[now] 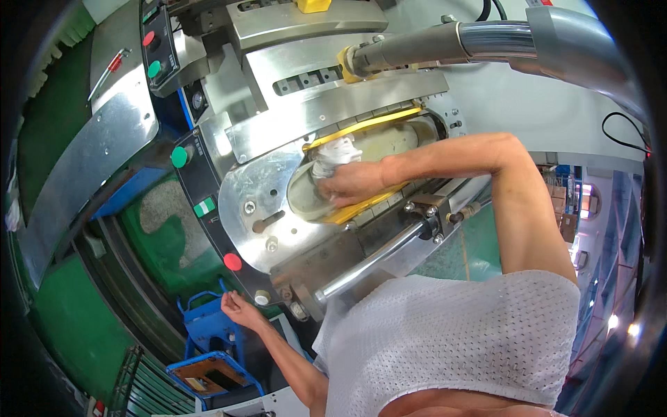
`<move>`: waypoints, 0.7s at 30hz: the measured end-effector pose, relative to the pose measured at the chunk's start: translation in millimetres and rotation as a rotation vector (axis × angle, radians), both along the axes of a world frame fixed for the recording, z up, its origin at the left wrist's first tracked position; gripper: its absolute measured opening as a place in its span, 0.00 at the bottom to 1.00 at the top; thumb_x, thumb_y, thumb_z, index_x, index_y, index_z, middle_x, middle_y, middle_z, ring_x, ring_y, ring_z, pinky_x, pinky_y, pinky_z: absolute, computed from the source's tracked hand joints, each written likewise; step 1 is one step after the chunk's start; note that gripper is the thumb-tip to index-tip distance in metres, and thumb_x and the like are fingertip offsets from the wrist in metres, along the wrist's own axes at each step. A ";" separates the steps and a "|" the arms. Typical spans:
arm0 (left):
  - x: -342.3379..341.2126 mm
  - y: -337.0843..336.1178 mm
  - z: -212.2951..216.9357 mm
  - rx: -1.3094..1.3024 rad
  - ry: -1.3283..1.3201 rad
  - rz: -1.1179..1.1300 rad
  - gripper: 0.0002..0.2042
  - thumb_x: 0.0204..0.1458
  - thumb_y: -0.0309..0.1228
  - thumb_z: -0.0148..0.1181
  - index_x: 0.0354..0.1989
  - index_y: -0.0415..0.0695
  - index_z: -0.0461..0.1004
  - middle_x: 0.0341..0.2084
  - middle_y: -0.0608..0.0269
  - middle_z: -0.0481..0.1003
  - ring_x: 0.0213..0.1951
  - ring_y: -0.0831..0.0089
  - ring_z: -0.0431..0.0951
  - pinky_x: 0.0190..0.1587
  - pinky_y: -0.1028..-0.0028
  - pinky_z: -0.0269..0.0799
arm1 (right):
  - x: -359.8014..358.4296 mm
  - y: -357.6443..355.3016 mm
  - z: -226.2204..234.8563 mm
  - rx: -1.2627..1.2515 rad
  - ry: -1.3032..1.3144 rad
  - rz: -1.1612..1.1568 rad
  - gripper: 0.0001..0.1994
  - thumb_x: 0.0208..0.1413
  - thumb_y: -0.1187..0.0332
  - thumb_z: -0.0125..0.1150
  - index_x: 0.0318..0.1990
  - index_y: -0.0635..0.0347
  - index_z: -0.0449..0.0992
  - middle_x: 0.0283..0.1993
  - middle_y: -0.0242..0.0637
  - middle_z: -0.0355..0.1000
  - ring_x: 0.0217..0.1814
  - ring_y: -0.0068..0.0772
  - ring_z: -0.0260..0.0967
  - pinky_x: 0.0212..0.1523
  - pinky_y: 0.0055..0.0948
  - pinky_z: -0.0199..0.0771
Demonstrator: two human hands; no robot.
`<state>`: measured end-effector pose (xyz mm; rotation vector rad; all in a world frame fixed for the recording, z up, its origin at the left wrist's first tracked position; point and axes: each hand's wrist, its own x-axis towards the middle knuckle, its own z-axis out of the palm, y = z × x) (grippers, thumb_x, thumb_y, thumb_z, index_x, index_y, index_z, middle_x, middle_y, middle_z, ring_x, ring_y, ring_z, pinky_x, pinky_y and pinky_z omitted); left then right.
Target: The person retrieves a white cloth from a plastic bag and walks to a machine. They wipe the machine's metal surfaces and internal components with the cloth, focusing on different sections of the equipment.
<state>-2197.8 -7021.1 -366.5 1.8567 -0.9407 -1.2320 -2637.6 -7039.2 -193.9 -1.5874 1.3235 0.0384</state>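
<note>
My right hand [354, 183] reaches across into a long oval mould cavity [389, 149] in the metal machine. Its fingers are closed on a crumpled white cloth [336, 154], pressed against the pale cavity surface. The fingertips are partly hidden. Yellow strips [368, 126] run along both long sides of the cavity. My left hand [242, 310] is low at the left, beside the corner of the black button panel [221, 240]. Its fingers are loosely bent and slightly apart, with nothing visible in them.
Red, green and white buttons line the panel near my left arm. A thick metal tube [486, 40] crosses above the mould. A steel rod [372, 260] runs along the machine's near side. A blue frame stand [215, 372] and a curved metal plate [97, 156] are at the left.
</note>
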 end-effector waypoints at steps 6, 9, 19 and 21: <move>-8.9 -0.4 2.2 -0.024 -0.045 -0.089 0.11 0.63 0.24 0.52 0.51 0.33 0.66 0.45 0.55 0.71 0.47 0.69 0.73 0.53 0.71 0.68 | 15.1 16.4 -6.2 0.176 -0.077 -0.535 0.14 0.55 0.61 0.62 0.41 0.63 0.76 0.32 0.45 0.76 0.34 0.41 0.75 0.36 0.37 0.73; 2.6 7.1 -16.4 -0.056 -0.039 -0.105 0.11 0.62 0.23 0.52 0.51 0.33 0.66 0.45 0.54 0.71 0.48 0.68 0.72 0.54 0.71 0.68 | 4.9 13.0 13.0 0.242 -0.188 -0.479 0.15 0.58 0.60 0.60 0.42 0.65 0.78 0.33 0.46 0.76 0.35 0.42 0.74 0.39 0.35 0.73; 33.3 23.7 -44.8 -0.020 -0.119 -0.045 0.13 0.61 0.25 0.55 0.51 0.31 0.67 0.46 0.51 0.72 0.48 0.65 0.74 0.53 0.69 0.70 | -10.5 26.1 41.2 0.299 -0.283 -0.150 0.24 0.67 0.60 0.45 0.65 0.64 0.65 0.65 0.51 0.64 0.66 0.46 0.59 0.70 0.38 0.53; 46.1 27.2 -44.4 0.000 -0.113 -0.025 0.13 0.61 0.25 0.55 0.50 0.31 0.67 0.45 0.51 0.73 0.47 0.66 0.75 0.51 0.70 0.71 | -4.1 16.8 27.5 0.280 -0.333 -0.079 0.24 0.65 0.62 0.46 0.66 0.63 0.65 0.64 0.49 0.64 0.67 0.45 0.57 0.71 0.36 0.51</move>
